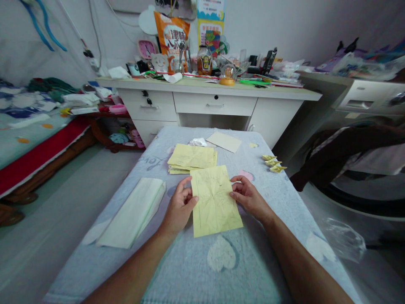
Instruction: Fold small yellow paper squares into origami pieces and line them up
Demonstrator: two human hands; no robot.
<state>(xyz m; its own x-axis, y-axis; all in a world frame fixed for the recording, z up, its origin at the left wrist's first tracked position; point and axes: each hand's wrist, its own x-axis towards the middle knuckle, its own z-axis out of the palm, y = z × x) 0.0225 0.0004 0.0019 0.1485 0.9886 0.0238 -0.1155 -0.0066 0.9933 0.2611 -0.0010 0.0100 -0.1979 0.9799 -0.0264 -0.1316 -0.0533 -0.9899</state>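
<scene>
Between my two hands is a sheet of yellow paper (215, 207), creased and slightly tilted. My left hand (182, 202) pinches its left edge, thumb on top. At the right edge, my right hand (248, 195) grips the sheet between thumb and fingers. Just beyond it lies a stack of yellow paper (193, 157). Several small folded yellow paper pieces (274, 164) sit in a row near the table's right edge. To the left of my left hand rests a folded pale green-white sheet (134, 213).
A patterned blue cloth (177, 270) covers the table. On it, toward the back, are a pale card (224, 142) and a crumpled white wrapper (198, 142). Behind stands a cluttered white desk (215, 103). A washing machine (370, 101) is at right, a bed (41, 135) at left.
</scene>
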